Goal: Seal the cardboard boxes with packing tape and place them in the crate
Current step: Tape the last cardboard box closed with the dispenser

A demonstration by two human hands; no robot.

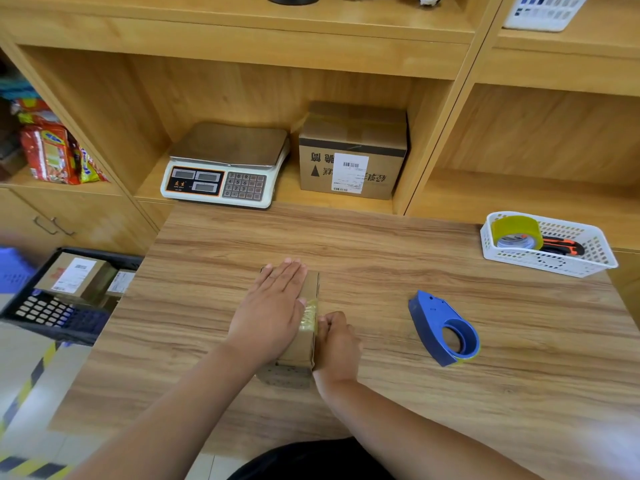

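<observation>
Head view: sealing step, left hand [273, 306] flat and open on the small cardboard box [298, 349] mid-desk [381, 258], right hand [337, 341] fingers curled at the tape strip [309, 315] on its right edge, pinch or press unclear; next, smooth tape down, then carry box to crate [52, 327] at left.

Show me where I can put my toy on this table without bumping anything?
The far strip of the table, between the scale and the white basket, is bare. So is the near right corner, past the blue tape dispenser. The middle is crowded: left hand and right hand are on the small box.
</observation>
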